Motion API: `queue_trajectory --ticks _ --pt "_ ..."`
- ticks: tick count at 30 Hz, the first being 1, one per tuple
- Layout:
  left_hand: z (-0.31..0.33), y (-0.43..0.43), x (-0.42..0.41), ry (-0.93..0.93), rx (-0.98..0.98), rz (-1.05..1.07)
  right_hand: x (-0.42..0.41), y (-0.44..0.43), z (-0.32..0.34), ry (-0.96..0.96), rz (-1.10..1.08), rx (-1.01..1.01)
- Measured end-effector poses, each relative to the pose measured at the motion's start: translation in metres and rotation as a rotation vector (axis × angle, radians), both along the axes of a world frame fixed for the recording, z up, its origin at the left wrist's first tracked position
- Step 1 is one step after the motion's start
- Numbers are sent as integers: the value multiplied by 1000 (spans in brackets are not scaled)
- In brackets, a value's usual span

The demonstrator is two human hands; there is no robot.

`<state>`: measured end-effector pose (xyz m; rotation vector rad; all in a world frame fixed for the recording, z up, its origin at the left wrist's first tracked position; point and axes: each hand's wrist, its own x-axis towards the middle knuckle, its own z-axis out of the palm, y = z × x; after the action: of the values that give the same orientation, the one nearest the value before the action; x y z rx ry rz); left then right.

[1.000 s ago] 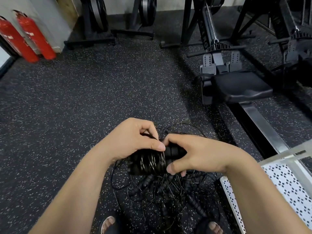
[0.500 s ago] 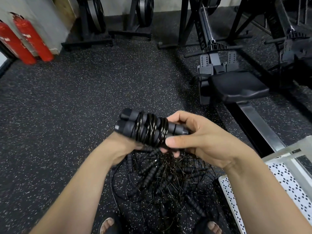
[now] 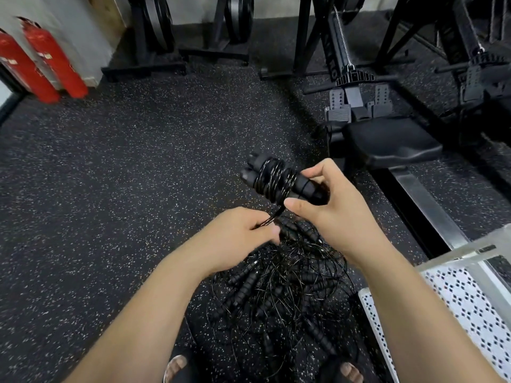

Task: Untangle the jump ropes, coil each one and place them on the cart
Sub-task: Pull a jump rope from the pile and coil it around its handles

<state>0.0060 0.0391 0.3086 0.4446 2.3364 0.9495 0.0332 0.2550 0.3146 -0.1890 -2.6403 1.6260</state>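
Dead centre, a touch toward 1 o'clock: coiled jump rope (image 3: 276, 181) - two black foam handles side by side, with the thin cable wound round their middle. It is held in the air above the floor (image 3: 124, 175), handle tips pointing toward 10 o'clock.

Right hand (image 3: 331, 214): grip clenched on the near ends of the handles, fingers curled over the top, thumb underneath at the edge of the winding.

Left hand (image 3: 237, 233): sits at 7 o'clock from the bundle, just below it. Its grip pinches the loose cable tail (image 3: 269, 218), which runs short and straight down from the winding into the fingers. The end of the tail is hidden by the hand.

Tangled pile (image 3: 279, 294): at 6 o'clock, on the floor directly under both hands. It is a mix of black handles and thin cables looped through one another; I cannot tell how many ropes are in it.

Cart (image 3: 470, 313): at 4-5 o'clock, a white perforated metal shelf with a grey frame rail, cut off by the frame edge. Its near corner is just beside the pile's right side. The bundle is well apart from it.

Surroundings:
- Sandalled feet (image 3: 177, 366) are at the bottom edge, either side of the pile.
- Rowing machine (image 3: 387, 145) is at 2 o'clock, with a black seat on a steel rail.
- Two red fire extinguishers (image 3: 52, 59) are at 10 o'clock, against the wall.
- Plate racks (image 3: 154, 20) are at 12 o'clock.
- The floor is black speckled rubber.
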Motion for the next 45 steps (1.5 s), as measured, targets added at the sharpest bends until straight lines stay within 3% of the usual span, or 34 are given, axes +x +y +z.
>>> queue_trajectory --ticks 5,11,15,24,28,30,32,37,39,42,45 --pt "7 -11 -4 65 -36 -2 -5 -2 -11 -47 90 169" --pt "12 -23 -7 76 71 41 -1 -5 -14 -274 375 271" --pt "17 -27 -9 31 170 37 2 -3 -8 -356 577 60" --pt "8 -43 -21 -61 470 107 13 -1 19 -391 777 -361" --pt "5 -42 -25 -100 480 115 15 0 25 -303 743 -479" --pt "-36 -59 -33 -222 494 240 15 0 25 -274 713 -562" --pt "-82 -71 -36 -175 431 419 14 -1 25 -237 664 -659" --pt "-16 -15 -6 -187 446 261 8 -7 20 -106 406 -830" --pt "-12 3 -4 -99 479 324 5 -11 17 -84 256 -887" --pt "-14 14 -1 -81 445 352 2 -16 15 -24 86 -855" --pt "-12 18 3 -34 371 280 -3 -13 5 -24 -9 -647"
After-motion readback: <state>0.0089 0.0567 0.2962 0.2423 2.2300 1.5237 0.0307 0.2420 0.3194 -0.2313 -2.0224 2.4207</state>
